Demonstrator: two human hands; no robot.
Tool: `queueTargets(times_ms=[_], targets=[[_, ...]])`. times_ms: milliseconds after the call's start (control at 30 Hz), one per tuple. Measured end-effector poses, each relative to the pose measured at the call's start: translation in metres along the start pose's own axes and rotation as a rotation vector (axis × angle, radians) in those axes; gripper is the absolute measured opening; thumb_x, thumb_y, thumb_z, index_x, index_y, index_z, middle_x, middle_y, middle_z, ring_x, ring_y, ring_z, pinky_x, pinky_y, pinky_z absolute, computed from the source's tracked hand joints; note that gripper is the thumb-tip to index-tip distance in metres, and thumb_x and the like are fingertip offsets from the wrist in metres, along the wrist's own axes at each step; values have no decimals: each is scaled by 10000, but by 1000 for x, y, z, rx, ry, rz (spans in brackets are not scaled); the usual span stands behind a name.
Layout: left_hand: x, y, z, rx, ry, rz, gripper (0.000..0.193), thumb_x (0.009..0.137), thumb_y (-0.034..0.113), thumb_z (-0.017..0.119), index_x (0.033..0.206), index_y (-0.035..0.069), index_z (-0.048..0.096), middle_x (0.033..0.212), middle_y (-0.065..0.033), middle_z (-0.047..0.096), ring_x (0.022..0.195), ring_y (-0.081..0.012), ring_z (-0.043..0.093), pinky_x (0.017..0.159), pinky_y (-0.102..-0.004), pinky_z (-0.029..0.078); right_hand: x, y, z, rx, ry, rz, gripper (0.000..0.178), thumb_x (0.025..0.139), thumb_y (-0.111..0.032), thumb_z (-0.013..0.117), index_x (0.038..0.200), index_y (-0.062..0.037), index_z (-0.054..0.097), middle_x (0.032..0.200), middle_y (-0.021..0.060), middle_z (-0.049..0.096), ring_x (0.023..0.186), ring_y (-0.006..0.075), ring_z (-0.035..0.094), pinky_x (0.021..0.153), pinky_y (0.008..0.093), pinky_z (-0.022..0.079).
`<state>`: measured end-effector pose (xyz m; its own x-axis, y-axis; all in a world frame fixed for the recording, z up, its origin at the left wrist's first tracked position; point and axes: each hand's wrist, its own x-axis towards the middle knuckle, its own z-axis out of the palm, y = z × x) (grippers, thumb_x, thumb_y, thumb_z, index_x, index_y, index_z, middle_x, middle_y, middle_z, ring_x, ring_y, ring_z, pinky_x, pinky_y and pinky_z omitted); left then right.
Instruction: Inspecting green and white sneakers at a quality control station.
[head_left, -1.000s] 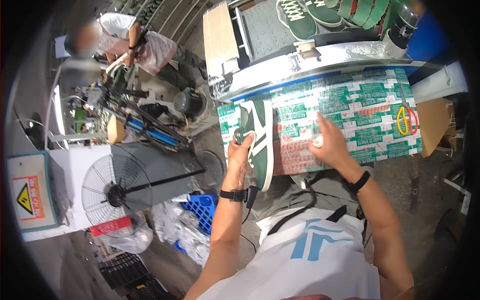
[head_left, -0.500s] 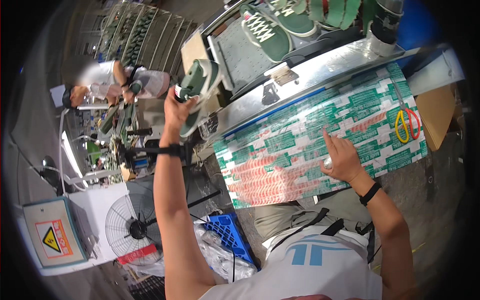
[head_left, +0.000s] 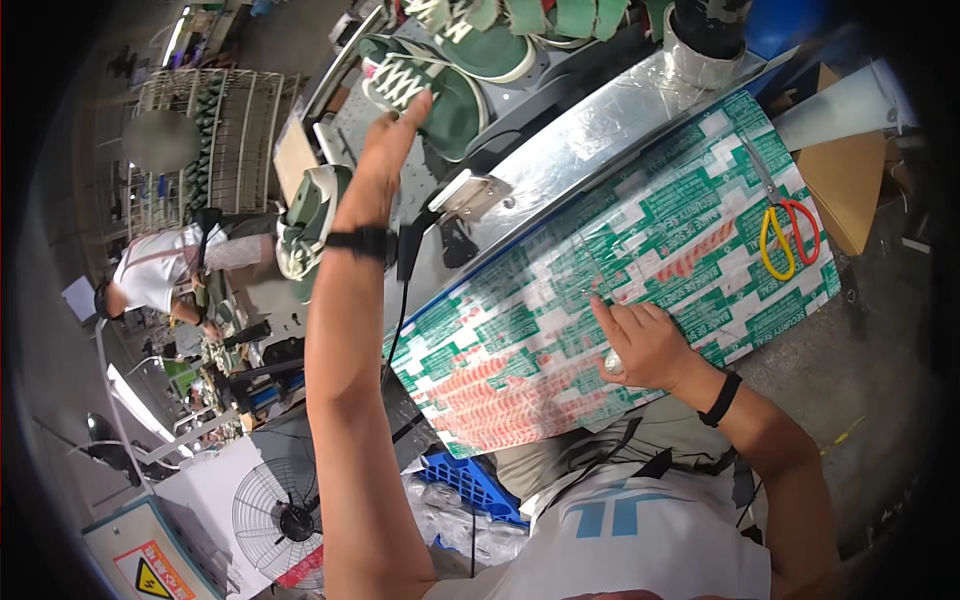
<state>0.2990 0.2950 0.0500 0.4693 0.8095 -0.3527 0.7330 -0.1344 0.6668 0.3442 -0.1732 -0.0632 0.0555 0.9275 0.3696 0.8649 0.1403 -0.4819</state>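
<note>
My left hand point(head_left: 388, 148) reaches over a grey perforated tray, its visible fingers apart. A fingertip meets or overlaps the edge of a green shoe point(head_left: 455, 118) with white laces; contact is unclear. Left of my forearm, another green and white shoe point(head_left: 312, 215) rests tilted near the tray's end. My right hand point(head_left: 645, 345) is closed over a board point(head_left: 690, 215) wrapped in green and white tape. It grips a small tool with a rounded silvery end point(head_left: 613, 361); most of the tool is hidden in the fingers.
Scissors point(head_left: 780, 235) with yellow and red handles lie on the board's right part. A metal rail point(head_left: 600, 130) runs behind it, carrying a small metal bracket point(head_left: 468, 195). More green shoes point(head_left: 485, 50) stand at the back. A fan point(head_left: 290, 520) and a co-worker point(head_left: 160, 265) are at left.
My left hand has let go of the shoe at the left and moved up and right to a shoe on the tray. My right hand keeps its closed grip. The whole view has shifted.
</note>
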Motion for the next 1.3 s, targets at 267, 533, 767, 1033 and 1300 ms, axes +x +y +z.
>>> queueTargets(times_ms=[267, 533, 767, 1033, 1300], targets=[[80, -11, 19, -411, 172, -99, 681, 846, 361, 968, 1294, -93, 729, 1208, -153, 782, 997, -234, 747, 897, -377, 600, 2, -7, 0, -21, -18, 22, 915, 806, -402, 847, 1534, 86, 583, 1062, 102, 666, 899, 240, 631, 849, 378, 530], [-19, 31, -32, -311, 74, -60, 542, 861, 307, 946, 1230, -39, 751, 1045, -125, 806, 797, -213, 772, 727, -351, 639, -4, -2, -2, -33, 17, -4, 935, 819, -426, 853, 1547, 85, 565, 1092, 106, 661, 947, 244, 637, 885, 385, 545], [-101, 29, -55, -82, 155, 1, 651, 876, 393, 884, 1331, -39, 708, 1077, -127, 789, 875, -206, 755, 784, -352, 606, -4, -7, 3, 22, 15, -2, 921, 837, -414, 827, 1548, 99, 543, 1076, 124, 656, 966, 272, 647, 915, 406, 551], [-315, -24, -44, -588, 96, 32, 683, 981, 432, 771, 1481, 9, 577, 1367, -123, 679, 1212, -240, 666, 1014, -379, 552, -14, -10, -2, 9, 11, 3, 961, 845, -424, 843, 1581, 94, 503, 1146, 147, 654, 1050, 299, 651, 978, 424, 549], [-454, -104, 35, -576, 357, -36, 662, 957, 109, 804, 1549, -1, 527, 1413, -101, 682, 1239, -192, 655, 1082, -330, 508, -9, -12, 1, 80, 58, 18, 952, 848, -388, 833, 1624, 32, 475, 1166, 171, 644, 1064, 371, 647, 996, 478, 534]])
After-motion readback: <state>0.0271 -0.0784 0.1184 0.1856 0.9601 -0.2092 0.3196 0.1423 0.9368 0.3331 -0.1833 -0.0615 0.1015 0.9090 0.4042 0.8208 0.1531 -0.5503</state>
